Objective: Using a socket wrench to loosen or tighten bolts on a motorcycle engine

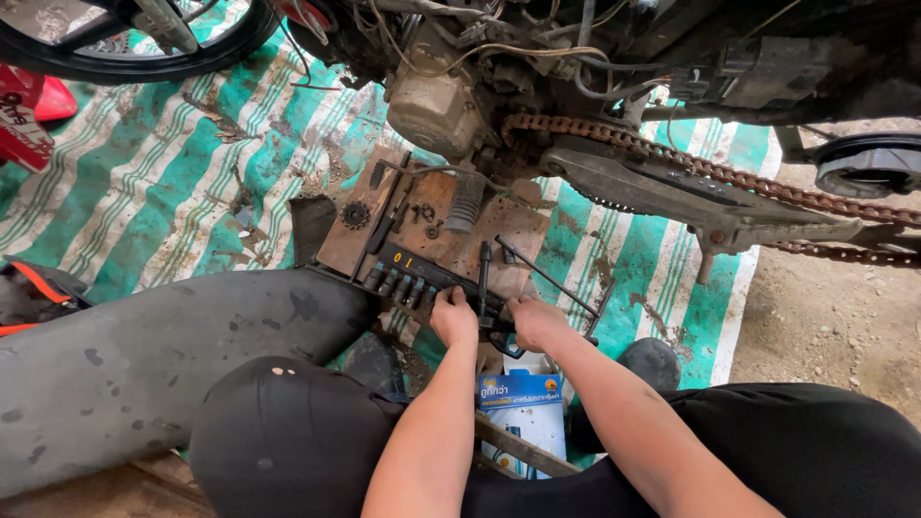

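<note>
A black socket rail (pixel 414 275) with several sockets lies on a rusty brown board (pixel 436 223) below a motorcycle engine (pixel 434 101). My left hand (pixel 454 316) rests on the near end of the rail, fingers curled over the sockets. My right hand (pixel 531 319) is closed around a dark tool beside it; which tool I cannot tell. A black T-handle wrench (pixel 547 275) lies just beyond my right hand.
A rusty drive chain (pixel 710 173) and swingarm (pixel 672 197) run right. A small sprocket (pixel 355 214) and a footpeg (pixel 467 200) sit on the board. A green-striped mat (pixel 163 182) covers the ground. A blue box (pixel 523 408) lies between my knees. A wheel (pixel 125 38) is top left.
</note>
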